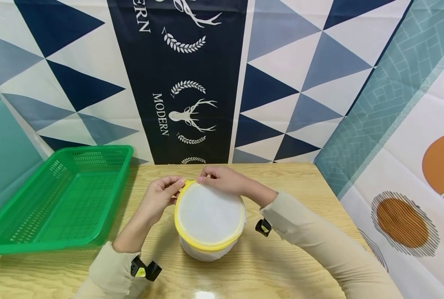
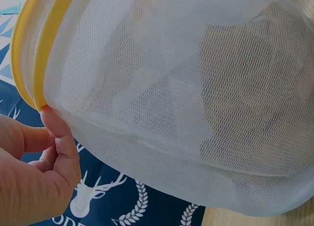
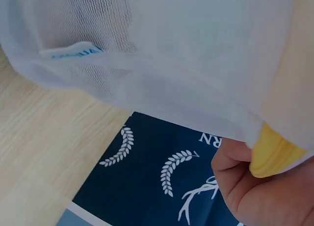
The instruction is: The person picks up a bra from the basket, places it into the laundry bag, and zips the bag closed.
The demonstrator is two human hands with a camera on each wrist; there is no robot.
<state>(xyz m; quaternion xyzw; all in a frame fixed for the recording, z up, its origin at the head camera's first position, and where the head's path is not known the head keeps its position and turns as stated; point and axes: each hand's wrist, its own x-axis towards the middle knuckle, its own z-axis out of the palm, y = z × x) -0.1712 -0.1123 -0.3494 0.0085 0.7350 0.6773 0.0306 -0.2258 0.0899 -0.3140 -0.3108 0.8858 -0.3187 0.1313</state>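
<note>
Together, left hand [image 1: 157, 198] and right hand [image 1: 223, 180] hold a round white mesh bag [image 1: 211, 214]

It is right of the rectangular green plastic basket [image 1: 76, 203], yellow rim [image 1: 207, 248] uppermost. The left pinches the rim nearer the basket, the right farther from it.

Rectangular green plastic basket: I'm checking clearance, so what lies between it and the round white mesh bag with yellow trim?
The head view shows the left hand and bare forearm between basket and bag, over pale wooden tabletop.
</note>
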